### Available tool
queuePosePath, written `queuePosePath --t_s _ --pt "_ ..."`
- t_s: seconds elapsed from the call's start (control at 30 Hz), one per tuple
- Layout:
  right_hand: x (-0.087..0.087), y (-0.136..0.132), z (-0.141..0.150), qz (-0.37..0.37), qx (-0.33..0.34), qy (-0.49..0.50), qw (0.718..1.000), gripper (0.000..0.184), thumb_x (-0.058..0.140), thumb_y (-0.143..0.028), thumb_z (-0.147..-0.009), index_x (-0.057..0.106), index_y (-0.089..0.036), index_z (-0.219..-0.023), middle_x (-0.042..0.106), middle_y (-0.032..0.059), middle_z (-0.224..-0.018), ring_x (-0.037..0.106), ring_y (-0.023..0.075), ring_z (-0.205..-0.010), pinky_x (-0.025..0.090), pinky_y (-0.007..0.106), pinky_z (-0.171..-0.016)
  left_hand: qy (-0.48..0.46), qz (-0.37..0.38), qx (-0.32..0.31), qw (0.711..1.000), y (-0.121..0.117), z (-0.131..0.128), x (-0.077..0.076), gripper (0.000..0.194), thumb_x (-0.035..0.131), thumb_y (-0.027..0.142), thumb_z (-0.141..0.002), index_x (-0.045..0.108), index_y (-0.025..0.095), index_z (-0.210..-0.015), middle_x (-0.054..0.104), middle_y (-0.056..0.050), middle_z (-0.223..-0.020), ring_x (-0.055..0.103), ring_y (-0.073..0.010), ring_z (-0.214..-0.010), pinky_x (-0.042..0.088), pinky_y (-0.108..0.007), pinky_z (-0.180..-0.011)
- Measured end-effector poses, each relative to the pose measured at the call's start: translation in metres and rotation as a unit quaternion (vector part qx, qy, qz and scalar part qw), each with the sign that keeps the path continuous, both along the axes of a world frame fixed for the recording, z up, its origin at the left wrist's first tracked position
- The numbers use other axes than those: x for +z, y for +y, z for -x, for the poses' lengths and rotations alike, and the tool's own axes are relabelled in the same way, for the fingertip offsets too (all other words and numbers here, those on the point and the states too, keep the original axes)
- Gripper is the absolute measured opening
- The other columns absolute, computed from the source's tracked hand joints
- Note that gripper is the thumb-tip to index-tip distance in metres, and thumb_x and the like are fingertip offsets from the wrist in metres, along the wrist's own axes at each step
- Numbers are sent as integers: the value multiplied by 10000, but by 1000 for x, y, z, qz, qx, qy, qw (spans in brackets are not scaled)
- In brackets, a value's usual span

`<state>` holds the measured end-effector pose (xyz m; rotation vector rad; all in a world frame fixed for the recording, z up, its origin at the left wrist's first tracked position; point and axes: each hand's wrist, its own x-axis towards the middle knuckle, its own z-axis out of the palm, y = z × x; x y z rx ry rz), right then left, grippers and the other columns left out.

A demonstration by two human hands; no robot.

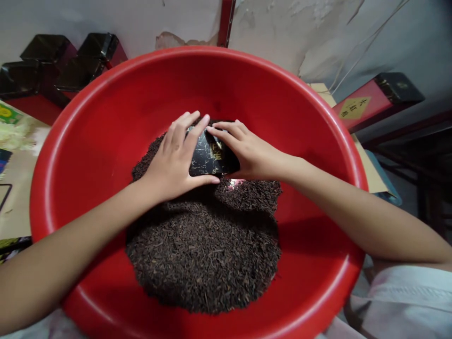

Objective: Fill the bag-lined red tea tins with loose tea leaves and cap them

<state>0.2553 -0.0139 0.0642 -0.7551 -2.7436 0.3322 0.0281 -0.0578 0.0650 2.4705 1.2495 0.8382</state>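
- Head view: left hand (173,162) and right hand (247,153) both clasp a black packet with gold print (208,157), fingers curled over its top edge.
- Packet rests on the far part of a dark loose-leaf heap (205,249).
- Heap fills a red basin (70,141).
- Black tins (63,61) stand behind, at the left.

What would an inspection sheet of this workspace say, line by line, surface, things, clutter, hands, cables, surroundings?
Surface: red basin, large, fills most of the view.
Things: dark loose leaves heaped in the basin; black box with gold print lying at the heap's far edge.
Clutter: black boxes stacked far left; red box with a black cap far right; printed papers left.
Hands: left hand and right hand both grip the black box.
Cables: thin wires along the wall.
Surroundings: peeling wall; red post.
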Motion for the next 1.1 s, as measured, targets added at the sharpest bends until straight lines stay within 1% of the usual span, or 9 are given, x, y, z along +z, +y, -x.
queuePosePath --t_s 0.1,0.27,0.47,0.63,0.73,0.8,0.9,1.0,1.1 --pt "-4 3 1 4 -1 -31 1000 1008 742 -422 -648 182 -226 -1464 264 152 -1480 244 366 -1363 108 679 -1096 39 35 -3 999 4 2 -13 1088 780 596 -575 216 228 -1430 233 -156 -1493 125 -408 -1404 68 -624 -1137" --pt "-4 7 -1 14 -2 -44 999 995 746 -396 -649 198 -230 -1463 219 129 -1522 195 352 -1394 168 630 -1112 -14 105 16 994 16 9 -37 1270 847 529 -492 85 237 -1465 180 -169 -1501 137 -395 -1403 129 -593 -1144" --pt "-11 10 1 12 6 -23 1000 1011 722 -443 -660 173 -199 -1474 225 146 -1519 203 340 -1395 208 580 -1120 -147 205 29 967 18 5 -40 1399 837 640 -374 56 236 -1463 64 -170 -1540 91 -406 -1414 183 -548 -1141" --pt "-21 1 12 -14 -57 -14 998 1041 672 -610 -654 195 -179 -1472 201 152 -1533 149 356 -1412 163 588 -1129 -390 332 93 854 21 -10 -39 969 488 816 -684 253 198 -1393 372 -172 -1429 329 -322 -1357 345 -464 -1080" --pt "-28 -2 20 20 -113 62 991 994 522 -745 -695 216 -193 -1462 210 142 -1531 160 314 -1420 175 542 -1143 -438 359 107 817 21 -17 -39 720 484 744 -761 457 201 -1232 554 -137 -1258 462 -308 -1259 418 -439 -1020" --pt "-35 -2 25 60 -198 153 966 917 416 -764 -748 218 -213 -1454 214 123 -1529 186 287 -1417 219 517 -1133 -439 348 133 818 19 -20 -41 599 525 685 -783 512 207 -1145 601 -112 -1186 520 -293 -1194 431 -424 -1004" --pt "-43 -2 33 191 -341 279 877 819 342 -747 -793 329 -174 -1378 363 160 -1439 372 289 -1321 355 492 -1052 -439 344 172 812 15 -23 -46 551 520 659 -804 502 214 -1127 607 -98 -1175 545 -267 -1157 435 -386 -997" --pt "-45 -2 37 309 -373 348 802 671 426 -710 -777 516 -145 -1128 593 140 -1158 569 248 -1064 460 425 -934 -431 346 179 814 13 -26 -48 552 492 661 -819 489 213 -1142 609 -96 -1172 545 -255 -1152 434 -357 -987" --pt "-39 -1 37 315 -375 374 788 531 567 -651 -717 553 -168 -939 636 79 -982 594 202 -920 479 383 -877 -407 311 186 838 13 -26 -47 550 475 683 -810 541 198 -1061 629 -94 -1119 563 -256 -1103 437 -352 -961"
